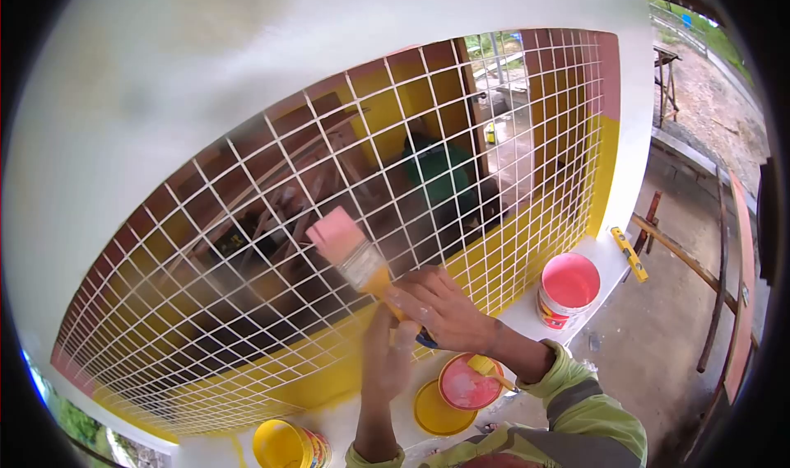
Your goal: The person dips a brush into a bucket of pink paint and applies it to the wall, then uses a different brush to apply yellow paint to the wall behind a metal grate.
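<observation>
My right hand (444, 307) is wrapped round the handle of a wide paintbrush (337, 236). Pink paint coats its bristles, which point up and left in front of a white wire mesh (306, 95). Just below the brush, my left hand (387, 357) is raised beside the handle, its fingers smeared by motion. Beneath my hands on the white ledge sits a round container of pink paint (459, 388), with a smaller yellow brush (483, 366) lying across it. A yellow lid (434, 419) lies partly under that container.
A bucket of pink paint (568, 283) stands on the ledge to the right, near a yellow spirit level (629, 255). At the bottom left is a yellow paint bucket (317, 450). The mesh fills a wall opening with a yellow and pink frame. Wooden poles (691, 258) cross the floor outside.
</observation>
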{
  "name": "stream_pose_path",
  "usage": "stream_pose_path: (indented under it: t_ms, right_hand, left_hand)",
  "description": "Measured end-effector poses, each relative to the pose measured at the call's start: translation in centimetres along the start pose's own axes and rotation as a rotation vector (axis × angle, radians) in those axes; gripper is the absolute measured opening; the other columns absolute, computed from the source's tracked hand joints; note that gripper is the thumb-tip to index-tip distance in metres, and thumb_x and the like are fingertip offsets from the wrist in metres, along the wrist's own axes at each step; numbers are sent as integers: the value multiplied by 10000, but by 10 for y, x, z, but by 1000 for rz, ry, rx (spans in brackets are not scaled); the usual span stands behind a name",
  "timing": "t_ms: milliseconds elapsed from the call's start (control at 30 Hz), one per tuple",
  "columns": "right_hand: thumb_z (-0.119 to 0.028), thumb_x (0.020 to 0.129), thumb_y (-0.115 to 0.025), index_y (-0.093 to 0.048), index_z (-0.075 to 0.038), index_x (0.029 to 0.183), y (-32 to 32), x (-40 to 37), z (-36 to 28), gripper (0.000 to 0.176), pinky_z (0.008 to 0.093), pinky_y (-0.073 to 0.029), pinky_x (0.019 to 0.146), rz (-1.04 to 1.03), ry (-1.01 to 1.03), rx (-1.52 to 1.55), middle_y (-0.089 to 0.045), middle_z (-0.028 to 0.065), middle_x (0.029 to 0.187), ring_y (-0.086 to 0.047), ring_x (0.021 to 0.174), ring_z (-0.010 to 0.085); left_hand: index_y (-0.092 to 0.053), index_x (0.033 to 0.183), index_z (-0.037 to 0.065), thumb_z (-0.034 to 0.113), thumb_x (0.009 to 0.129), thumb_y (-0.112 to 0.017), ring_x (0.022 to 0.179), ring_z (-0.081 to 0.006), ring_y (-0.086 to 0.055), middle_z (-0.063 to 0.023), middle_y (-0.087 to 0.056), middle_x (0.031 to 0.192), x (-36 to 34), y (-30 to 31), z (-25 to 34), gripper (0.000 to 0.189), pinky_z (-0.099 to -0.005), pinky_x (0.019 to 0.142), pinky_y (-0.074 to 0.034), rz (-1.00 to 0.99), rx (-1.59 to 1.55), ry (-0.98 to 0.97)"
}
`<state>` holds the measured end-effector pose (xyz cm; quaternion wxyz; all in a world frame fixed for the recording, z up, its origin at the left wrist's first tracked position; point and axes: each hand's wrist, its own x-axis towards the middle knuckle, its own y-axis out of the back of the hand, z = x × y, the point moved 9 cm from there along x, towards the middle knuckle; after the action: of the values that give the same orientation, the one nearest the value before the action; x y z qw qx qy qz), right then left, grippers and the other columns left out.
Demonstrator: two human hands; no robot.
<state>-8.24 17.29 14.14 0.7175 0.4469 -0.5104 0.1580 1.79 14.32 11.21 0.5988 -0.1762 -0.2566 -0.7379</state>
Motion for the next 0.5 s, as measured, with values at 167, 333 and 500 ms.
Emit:
stream_pose_path:
  t_ms: [167,333,500]
  right_hand:
    - [-276,798,-737,-411,-36,1496,46,23,57,806,485,-378,1021,188,-216,-205,-531,156,1270,-493,1150,351]
    - [-384,974,-537,-346,4,1506,97,97,134,686,540,-174,1178,475,-224,-636,-298,192,1577,-201,1473,406]
    - [-387,995,-498,-369,36,1480,108,130,145,657,569,-103,1201,526,-176,-753,-268,190,1604,-133,1509,410]
  left_hand:
    - [-567,1178,-3,229,1002,-512,810,-155,-625,-86,-654,966,-11,62,18,296,-287,726,-500,207,42,-111]
    - [-604,1056,11,420,1034,-492,825,-158,-604,-117,-647,1003,-18,65,48,425,-359,902,-454,105,127,-52]
    - [-604,1073,7,421,1029,-509,801,-158,-609,-100,-661,971,-24,89,43,427,-357,908,-446,84,195,-23]
